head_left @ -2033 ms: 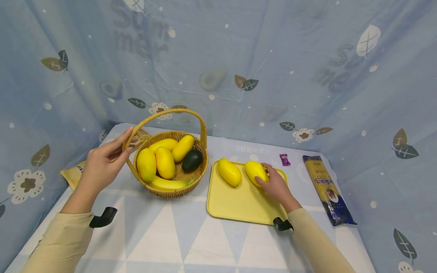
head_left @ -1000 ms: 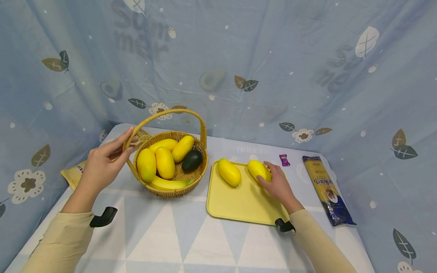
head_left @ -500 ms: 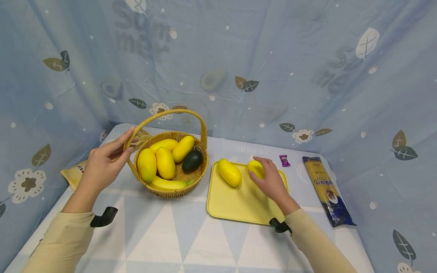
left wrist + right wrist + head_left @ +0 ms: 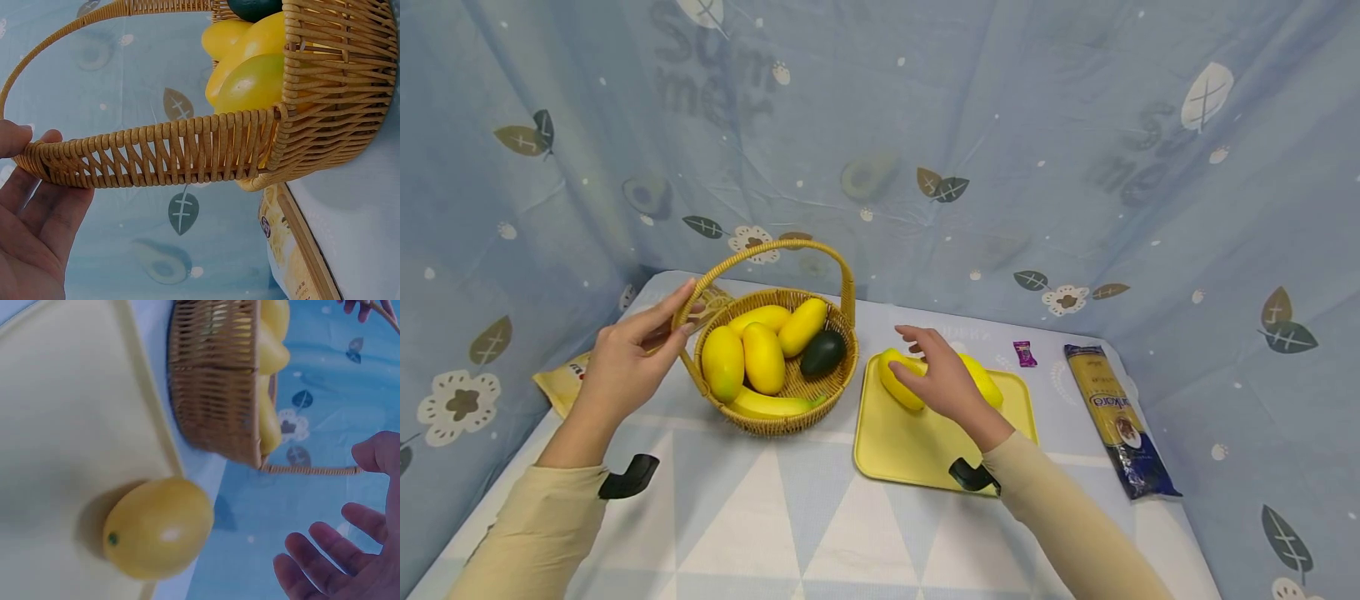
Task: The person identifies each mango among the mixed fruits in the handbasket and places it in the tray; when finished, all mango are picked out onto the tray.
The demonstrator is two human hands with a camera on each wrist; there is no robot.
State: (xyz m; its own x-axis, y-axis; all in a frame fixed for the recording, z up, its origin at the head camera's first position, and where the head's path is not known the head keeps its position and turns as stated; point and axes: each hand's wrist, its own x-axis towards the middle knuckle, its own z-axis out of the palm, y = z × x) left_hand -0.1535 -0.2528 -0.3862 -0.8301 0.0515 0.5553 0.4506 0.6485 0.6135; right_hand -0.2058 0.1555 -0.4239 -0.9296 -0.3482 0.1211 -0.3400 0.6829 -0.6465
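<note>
My left hand (image 4: pixel 625 358) grips the side of the handle (image 4: pixel 150 156) of a wicker basket (image 4: pixel 775 427), thumb on one face and fingers behind. Inside lie several yellow mangoes (image 4: pixel 722 364), a banana (image 4: pixel 771 406) and a dark green avocado (image 4: pixel 822 352). On a yellow tray (image 4: pixel 910 450) beside the basket rest two mangoes. My right hand (image 4: pixel 951 379) is over the tray with fingers spread and holds nothing. It partly covers the left mango (image 4: pixel 898 395) and the right mango (image 4: pixel 987 385) in the head view. The right wrist view shows one mango (image 4: pixel 159 528) at the tray's edge, apart from the fingers.
A blue and gold pasta packet (image 4: pixel 1120 417) lies at the table's right side, and a small purple wrapped sweet (image 4: pixel 1025 353) behind the tray. Behind my left hand sits a yellow food packet (image 4: pixel 561 383). A blue patterned curtain (image 4: pixel 880 150) surrounds the table.
My right hand has let go of the right mango, which stays on the tray, and has moved left over the other mango. The left hand keeps its grip on the basket handle.
</note>
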